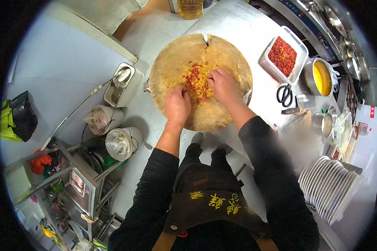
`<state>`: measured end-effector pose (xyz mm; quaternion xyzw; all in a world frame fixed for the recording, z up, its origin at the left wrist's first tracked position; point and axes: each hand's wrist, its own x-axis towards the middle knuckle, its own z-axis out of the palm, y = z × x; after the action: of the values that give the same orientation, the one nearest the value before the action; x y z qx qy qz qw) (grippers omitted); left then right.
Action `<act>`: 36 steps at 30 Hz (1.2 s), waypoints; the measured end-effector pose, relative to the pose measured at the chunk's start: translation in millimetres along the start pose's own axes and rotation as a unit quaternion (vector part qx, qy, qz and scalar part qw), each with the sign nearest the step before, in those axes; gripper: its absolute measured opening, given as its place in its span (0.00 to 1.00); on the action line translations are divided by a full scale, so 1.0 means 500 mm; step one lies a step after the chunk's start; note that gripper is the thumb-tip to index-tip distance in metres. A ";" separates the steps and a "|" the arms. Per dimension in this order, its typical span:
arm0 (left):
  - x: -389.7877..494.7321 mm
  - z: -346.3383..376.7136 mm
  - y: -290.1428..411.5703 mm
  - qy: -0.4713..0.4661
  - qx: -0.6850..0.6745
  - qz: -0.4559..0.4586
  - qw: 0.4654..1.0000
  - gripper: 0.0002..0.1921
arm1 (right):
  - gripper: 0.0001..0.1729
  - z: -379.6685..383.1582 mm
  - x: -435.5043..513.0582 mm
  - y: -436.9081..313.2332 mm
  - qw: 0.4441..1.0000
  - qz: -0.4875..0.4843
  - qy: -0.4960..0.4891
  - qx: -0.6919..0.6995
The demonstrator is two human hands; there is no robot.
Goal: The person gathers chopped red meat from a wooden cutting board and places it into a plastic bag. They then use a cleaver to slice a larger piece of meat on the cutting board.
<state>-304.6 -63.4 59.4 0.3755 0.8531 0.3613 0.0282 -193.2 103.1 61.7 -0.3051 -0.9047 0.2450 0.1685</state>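
Before me is a round wooden chopping block (172, 56), split at its far edge. Chopped red chilies (193, 77) mixed with yellow seeds lie heaped at its middle. My left hand (178, 102) rests at the left side of the heap, fingers curled down near a dark bit that I cannot make out. At the heap's right side, my right hand (221, 83) has its fingertips bent into the seeds; whether it pinches anything is hidden. To the right, a clear plastic tub (298, 47) holds more chopped red chilies (282, 56).
Black-handled scissors (284, 95), a knife handle (291, 110) and a metal pot (309, 77) of yellow liquid stand right of the block. Stacked plates (328, 188) are at lower right. Two white buckets (124, 144) (105, 119) and a metal rack (91, 188) are at left.
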 end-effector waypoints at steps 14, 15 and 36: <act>-0.216 0.178 0.282 -0.241 -0.142 0.247 0.928 0.04 | 0.16 -0.260 -0.569 0.181 0.948 0.318 0.002 -0.029; -0.185 0.177 0.265 -0.202 -0.102 0.269 0.936 0.05 | 0.15 -0.267 -0.584 0.195 0.943 0.332 0.012 -0.036; 0.004 -0.061 -0.055 -0.087 -0.022 0.122 0.988 0.19 | 0.10 -0.251 -0.546 0.151 0.961 0.257 0.096 0.035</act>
<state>-332.8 -92.7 64.6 0.5059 0.7869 0.3469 0.0668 105.8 25.2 81.2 -0.5430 -0.7664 0.2813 0.1964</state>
